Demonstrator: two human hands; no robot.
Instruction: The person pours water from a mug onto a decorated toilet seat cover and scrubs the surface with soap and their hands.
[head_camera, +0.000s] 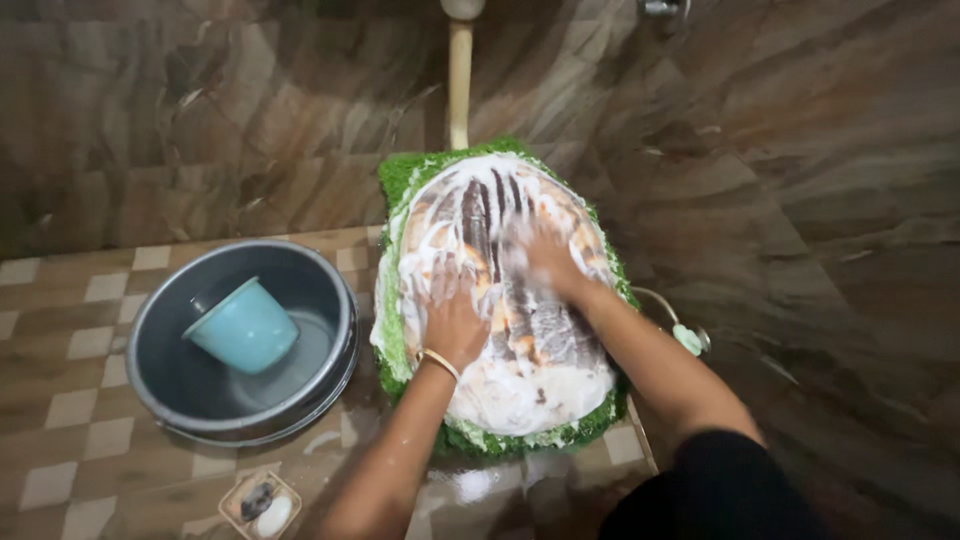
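- While both palms press down, L hand (452, 318) lies flat on the soapy cloth (505, 300), fingers spread wide and pointing to the far wall; grips nothing, just contact w/ the lather. Thin gold bangle (437, 361) at the wrist.
- R hand (548, 258) also flat and open on the cloth, further up and to the right of L; fingers partly blurred and foam-covered, so exact finger spread hard to read. Holds nothing.
- Hands near each other, not touching; both forearms reach in from the bottom edge of view, dark sleeve (720, 490) at bottom right.
- Cloth: patterned, brown/orange/grey stripes under white foam, spread over a green mat (400, 180) w/ tufted texture; green shows as a rim all round. Mat + cloth sit on the tiled floor (70, 400), at the foot of the brown marbled wall (200, 120).
- Left of mat, just beside it: round steel basin (160, 330), some water inside, w/ a teal plastic mug (245, 328) lying tilted in it.
- Near bottom edge of floor, below basin: small soap dish (260, 503) w/ two soap pieces, one dark, one white.
- Right of mat: small pale green object on a thin cord (688, 338); kind cannot tell.
- Behind mat: pale vertical pipe (459, 80) up the wall.
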